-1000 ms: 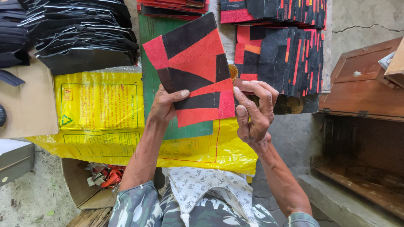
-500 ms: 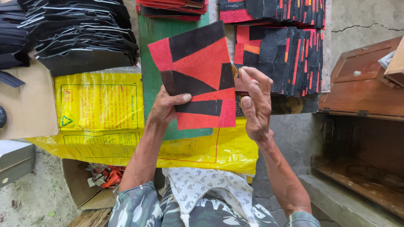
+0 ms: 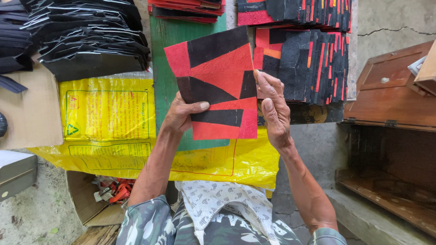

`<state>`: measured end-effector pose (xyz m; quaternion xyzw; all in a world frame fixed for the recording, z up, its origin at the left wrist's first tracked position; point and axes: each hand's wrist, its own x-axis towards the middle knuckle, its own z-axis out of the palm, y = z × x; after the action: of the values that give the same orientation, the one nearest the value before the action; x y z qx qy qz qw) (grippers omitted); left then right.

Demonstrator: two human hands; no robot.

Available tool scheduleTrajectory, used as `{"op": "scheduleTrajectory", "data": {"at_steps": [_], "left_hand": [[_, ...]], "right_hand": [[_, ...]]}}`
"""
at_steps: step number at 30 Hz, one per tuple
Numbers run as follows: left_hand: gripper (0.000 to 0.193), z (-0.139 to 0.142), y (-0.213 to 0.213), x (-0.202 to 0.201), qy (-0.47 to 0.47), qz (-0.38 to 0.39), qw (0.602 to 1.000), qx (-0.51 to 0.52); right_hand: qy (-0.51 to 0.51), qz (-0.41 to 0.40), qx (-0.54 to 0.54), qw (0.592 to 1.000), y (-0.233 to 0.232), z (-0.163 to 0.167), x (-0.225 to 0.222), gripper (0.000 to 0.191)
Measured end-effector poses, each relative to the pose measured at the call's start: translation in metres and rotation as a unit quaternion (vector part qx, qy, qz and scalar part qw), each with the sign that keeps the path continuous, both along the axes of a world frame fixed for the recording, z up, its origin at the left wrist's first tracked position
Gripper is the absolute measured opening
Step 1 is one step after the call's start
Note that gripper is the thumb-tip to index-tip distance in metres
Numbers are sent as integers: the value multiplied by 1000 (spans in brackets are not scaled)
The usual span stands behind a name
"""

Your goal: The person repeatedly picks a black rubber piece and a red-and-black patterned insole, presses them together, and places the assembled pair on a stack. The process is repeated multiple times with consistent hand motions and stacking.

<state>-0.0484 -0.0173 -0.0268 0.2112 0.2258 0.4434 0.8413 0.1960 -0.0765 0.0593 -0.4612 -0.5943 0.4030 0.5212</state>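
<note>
Around your hands there were many things. A yellow plastic sack (image 3: 109, 122) lay flat over the bench, and a green board (image 3: 169, 54) lay partly on top of it, running away from you. To the far left sat 1 big heap of black pieces (image 3: 86, 36), beside a sheet of brown cardboard (image 3: 32, 109). At the far edge there was 1 low stack of red pieces (image 3: 188, 9), and to the right of the green board 1 wide stack of red and black patchwork panels (image 3: 309, 59), standing close together on edge. A brown wooden box (image 3: 390, 95) with its lid open stood at the right, well apart from your hands. Below the bench, near your left knee, an open carton (image 3: 100, 199) held red and white scraps. Nothing stood between you and the thing you held.

You held 1 patchwork panel (image 3: 218, 81), flat and a little tilted, made of red and black strips. It was lifted above the green board, between your 2 hands. Your left hand (image 3: 179, 115) was pinching its lower left edge, with the thumb lying across the front and the fingers hidden behind. Your right hand (image 3: 272, 109) was closed on the right edge, the fingers pressed together along the side of the panel, so the panel lay just to the left of this hand and touched it.
</note>
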Motion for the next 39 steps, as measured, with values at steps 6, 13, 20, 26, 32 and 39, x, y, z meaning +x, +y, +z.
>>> {"op": "scheduleTrajectory", "data": {"at_steps": [6, 13, 20, 26, 32, 39], "left_hand": [[45, 7, 4, 0, 10, 31, 999, 24], [46, 11, 9, 1, 19, 63, 997, 28], [41, 6, 10, -1, 13, 72, 997, 34], [41, 4, 11, -1, 26, 81, 995, 50], [38, 4, 11, -1, 22, 86, 994, 60], [38, 7, 11, 2, 12, 91, 994, 59]], "right_hand": [[16, -2, -4, 1000, -9, -2, -6, 52], [60, -12, -17, 998, -24, -3, -14, 50], [20, -39, -7, 999, -27, 0, -15, 45], [-1, -49, -13, 999, -26, 3, -14, 45], [-83, -86, 23, 993, -27, 3, -18, 42], [-58, -134, 33, 989, -29, -1, -20, 32]]}}
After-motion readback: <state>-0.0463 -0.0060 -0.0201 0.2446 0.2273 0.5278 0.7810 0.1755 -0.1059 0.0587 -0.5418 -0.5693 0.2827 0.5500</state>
